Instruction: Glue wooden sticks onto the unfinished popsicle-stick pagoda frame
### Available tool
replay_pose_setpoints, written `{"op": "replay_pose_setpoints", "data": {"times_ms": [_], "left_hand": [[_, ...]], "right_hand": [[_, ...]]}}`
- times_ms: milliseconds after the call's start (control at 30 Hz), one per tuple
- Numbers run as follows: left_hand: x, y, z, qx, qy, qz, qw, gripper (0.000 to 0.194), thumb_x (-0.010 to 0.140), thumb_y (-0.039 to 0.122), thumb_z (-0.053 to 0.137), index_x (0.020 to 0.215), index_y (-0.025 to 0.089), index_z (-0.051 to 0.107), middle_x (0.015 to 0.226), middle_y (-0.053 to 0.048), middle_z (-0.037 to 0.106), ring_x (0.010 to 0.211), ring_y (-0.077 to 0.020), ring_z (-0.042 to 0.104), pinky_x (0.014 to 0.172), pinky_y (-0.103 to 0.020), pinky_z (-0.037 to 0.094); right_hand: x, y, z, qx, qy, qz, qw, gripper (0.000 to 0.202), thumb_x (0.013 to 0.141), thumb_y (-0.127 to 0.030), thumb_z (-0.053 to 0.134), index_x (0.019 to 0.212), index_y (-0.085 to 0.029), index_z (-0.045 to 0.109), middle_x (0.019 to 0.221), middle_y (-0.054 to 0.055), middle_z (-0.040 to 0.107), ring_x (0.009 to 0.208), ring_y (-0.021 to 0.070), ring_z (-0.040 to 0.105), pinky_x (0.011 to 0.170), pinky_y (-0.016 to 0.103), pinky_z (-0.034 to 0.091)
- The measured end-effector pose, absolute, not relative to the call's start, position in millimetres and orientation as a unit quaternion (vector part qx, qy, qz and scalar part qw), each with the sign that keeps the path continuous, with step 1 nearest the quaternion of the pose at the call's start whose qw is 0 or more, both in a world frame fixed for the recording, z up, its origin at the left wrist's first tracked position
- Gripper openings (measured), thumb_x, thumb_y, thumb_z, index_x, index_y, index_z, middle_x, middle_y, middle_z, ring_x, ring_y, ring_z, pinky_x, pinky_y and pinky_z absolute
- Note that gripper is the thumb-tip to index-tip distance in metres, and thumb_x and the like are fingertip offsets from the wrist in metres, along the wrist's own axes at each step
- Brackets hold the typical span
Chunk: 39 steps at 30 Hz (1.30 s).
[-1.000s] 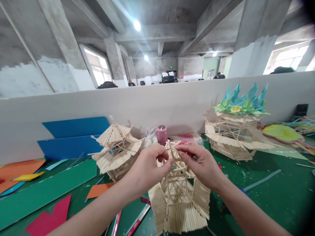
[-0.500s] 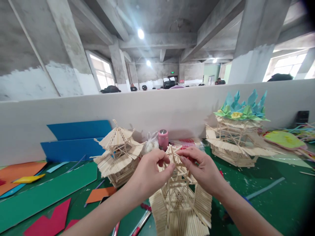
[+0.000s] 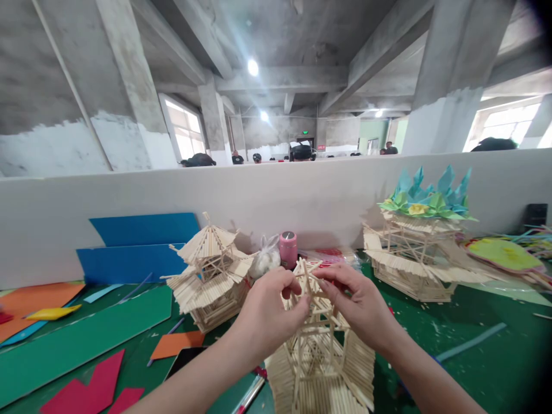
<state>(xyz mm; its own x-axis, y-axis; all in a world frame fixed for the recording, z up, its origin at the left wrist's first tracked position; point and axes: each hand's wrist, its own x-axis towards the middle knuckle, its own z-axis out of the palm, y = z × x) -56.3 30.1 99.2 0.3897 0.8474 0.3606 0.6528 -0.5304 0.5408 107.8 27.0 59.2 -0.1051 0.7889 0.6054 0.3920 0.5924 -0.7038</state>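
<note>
A pagoda-like model made of thin wooden sticks (image 3: 321, 391) stands right in front of me, its open frame narrowing to a peak of crossed sticks. At the peak's left side is my left hand (image 3: 276, 307), with curled fingers and thumb closed on the upright sticks. From the right, my right hand (image 3: 353, 299) pinches a thin wooden stick (image 3: 314, 275) against the top between thumb and forefinger. The fingers partly hide the contact points. Behind my left forearm stands a second stick pagoda (image 3: 211, 270) with a pointed roof.
A stick model (image 3: 414, 259) topped with blue and green folded paper stands at right. A pink flask (image 3: 288, 250) is beside a plastic bag (image 3: 266, 259). Blue boards (image 3: 138, 264) lean on the white partition (image 3: 142, 192). Coloured paper (image 3: 179, 344) lies on the green table (image 3: 474, 368).
The view has tilted up slightly, so the scene sits a little lower. Both hands stay at the model's peak, with only small finger movements.
</note>
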Motion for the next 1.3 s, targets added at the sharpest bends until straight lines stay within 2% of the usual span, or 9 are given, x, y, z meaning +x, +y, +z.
{"op": "replay_pose_setpoints", "data": {"times_ms": [267, 433, 567, 700, 767, 867, 1000, 1100, 1300], "left_hand": [[-72, 27, 95, 0.786, 0.471, 0.355, 0.186, 0.018, 0.080, 0.032, 0.047, 0.071, 0.017, 0.053, 0.061, 0.002, 0.046, 0.059, -0.0133, 0.043, 0.054, -0.025, 0.035], [-92, 12, 76, 0.731, 0.487, 0.419, 0.232, 0.020, 0.085, 0.031, 0.042, 0.074, 0.018, 0.053, 0.065, 0.001, 0.049, 0.061, -0.0132, 0.044, 0.054, -0.024, 0.036], [-101, -9, 52, 0.690, 0.504, 0.449, 0.261, 0.014, 0.083, 0.029, 0.046, 0.085, 0.021, 0.057, 0.081, -0.003, 0.059, 0.077, -0.0173, 0.053, 0.067, -0.028, 0.042], [-97, -32, 28, 0.652, 0.505, 0.464, 0.324, 0.025, 0.080, 0.030, 0.049, 0.102, 0.022, 0.058, 0.103, -0.007, 0.059, 0.093, -0.0218, 0.056, 0.077, -0.032, 0.046], [-90, -42, 16, 0.639, 0.502, 0.480, 0.331, 0.032, 0.079, 0.031, 0.051, 0.109, 0.024, 0.056, 0.115, -0.008, 0.055, 0.103, -0.0241, 0.053, 0.084, -0.035, 0.044], [-78, -50, -1, 0.630, 0.497, 0.527, 0.279, 0.037, 0.079, 0.033, 0.047, 0.115, 0.028, 0.053, 0.125, -0.006, 0.050, 0.117, -0.0264, 0.042, 0.096, -0.041, 0.035], [-68, -50, -23, 0.632, 0.519, 0.525, 0.236, 0.039, 0.077, 0.035, 0.049, 0.116, 0.029, 0.053, 0.124, -0.007, 0.050, 0.118, -0.0292, 0.042, 0.096, -0.046, 0.036], [-62, -47, -38, 0.614, 0.527, 0.543, 0.225, 0.038, 0.082, 0.037, 0.044, 0.117, 0.026, 0.051, 0.127, -0.009, 0.046, 0.118, -0.0282, 0.042, 0.096, -0.045, 0.036], [-60, -37, -46, 0.580, 0.527, 0.553, 0.281, 0.033, 0.087, 0.039, 0.036, 0.110, 0.022, 0.053, 0.127, -0.009, 0.044, 0.121, -0.0237, 0.038, 0.098, -0.041, 0.033]], "right_hand": [[109, 26, 59, -0.424, -0.707, 0.191, 0.533, 0.020, 0.082, -0.029, 0.051, 0.098, -0.024, 0.062, 0.096, 0.005, 0.062, 0.086, 0.0171, 0.056, 0.071, 0.030, 0.045], [120, 20, 51, -0.463, -0.672, 0.192, 0.545, 0.027, 0.083, -0.033, 0.048, 0.107, -0.022, 0.056, 0.103, 0.007, 0.059, 0.090, 0.0193, 0.055, 0.075, 0.033, 0.045], [130, 11, 35, -0.498, -0.635, 0.202, 0.554, 0.029, 0.084, -0.035, 0.046, 0.109, -0.024, 0.054, 0.103, 0.004, 0.059, 0.090, 0.0185, 0.055, 0.078, 0.032, 0.045], [138, 2, 8, -0.541, -0.608, 0.201, 0.545, 0.033, 0.085, -0.039, 0.044, 0.115, -0.026, 0.049, 0.111, 0.005, 0.055, 0.099, 0.0197, 0.053, 0.083, 0.034, 0.044], [142, -2, -7, -0.568, -0.607, 0.176, 0.526, 0.035, 0.085, -0.040, 0.042, 0.117, -0.026, 0.047, 0.120, 0.006, 0.050, 0.109, 0.0215, 0.047, 0.089, 0.038, 0.040], [144, -7, -26, -0.599, -0.605, 0.145, 0.504, 0.038, 0.085, -0.039, 0.040, 0.119, -0.023, 0.046, 0.124, 0.009, 0.046, 0.117, 0.0241, 0.040, 0.097, 0.046, 0.032], [143, -14, -40, -0.617, -0.605, 0.144, 0.483, 0.040, 0.085, -0.039, 0.039, 0.119, -0.020, 0.048, 0.126, 0.011, 0.046, 0.122, 0.0254, 0.035, 0.101, 0.050, 0.026], [143, -19, -42, -0.622, -0.609, 0.157, 0.466, 0.039, 0.085, -0.040, 0.040, 0.116, -0.020, 0.050, 0.124, 0.011, 0.049, 0.120, 0.0246, 0.039, 0.101, 0.049, 0.028], [144, -35, -38, -0.634, -0.610, 0.174, 0.442, 0.038, 0.085, -0.042, 0.039, 0.116, -0.024, 0.051, 0.124, 0.007, 0.050, 0.119, 0.0236, 0.041, 0.101, 0.046, 0.030]]}}
